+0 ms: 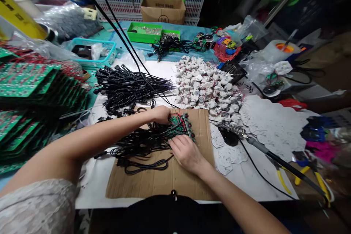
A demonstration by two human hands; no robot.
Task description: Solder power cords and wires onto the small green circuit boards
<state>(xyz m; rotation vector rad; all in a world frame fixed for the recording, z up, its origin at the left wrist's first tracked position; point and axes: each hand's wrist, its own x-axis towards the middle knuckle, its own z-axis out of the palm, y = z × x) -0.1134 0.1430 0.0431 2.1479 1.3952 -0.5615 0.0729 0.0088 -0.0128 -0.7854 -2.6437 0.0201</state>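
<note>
A green circuit board (pixel 188 126) with red wires and a row of dark parts lies on a sheet of brown cardboard (pixel 161 186). At its upper left corner my left hand (pixel 162 114) is closed, with the fingertips mostly hidden. My right hand (pixel 187 153) has its fingers pressed together along the board's lower edge, near the ends of some black cables. Black power cables (pixel 137 139) lie bunched left of the board, partly under my left forearm. One looped cable (pixel 148 164) rests in front of the bunch.
Beyond the cardboard lie a bundle of black cables (pixel 128 82) and a heap of white parts (pixel 205 87) with thin wires. A soldering iron (pixel 257 144) sits in its coil holder at right, near yellow-handled pliers (pixel 283 182). Green circuit boards (pixel 27 80) are stacked at left.
</note>
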